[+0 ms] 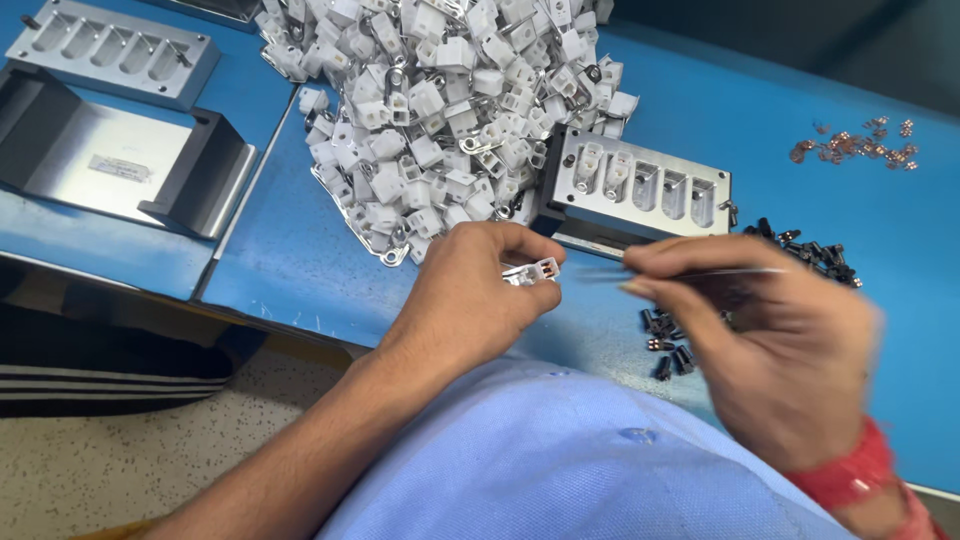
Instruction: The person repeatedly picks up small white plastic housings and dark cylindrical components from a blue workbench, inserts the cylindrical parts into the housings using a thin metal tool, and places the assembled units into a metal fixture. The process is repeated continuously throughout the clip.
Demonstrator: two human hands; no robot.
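Two hands are working over the blue desk [300, 260]. The left hand [480, 290] is pinching a small white connector [540, 270] between thumb and fingertips. The right hand [775, 340], blurred, is gripping thin tweezers [690, 273] pointing toward that connector. Just beyond, a metal fixture [640, 190] is sitting beside a heap of white housings [440, 110]; small black parts [670, 350] are lying near the right hand.

One small label, far left of the bench

A pale rectangular label [122, 167] lies flat on the grey metal block [110, 160] at the left, slightly askew, its print too small to make out.
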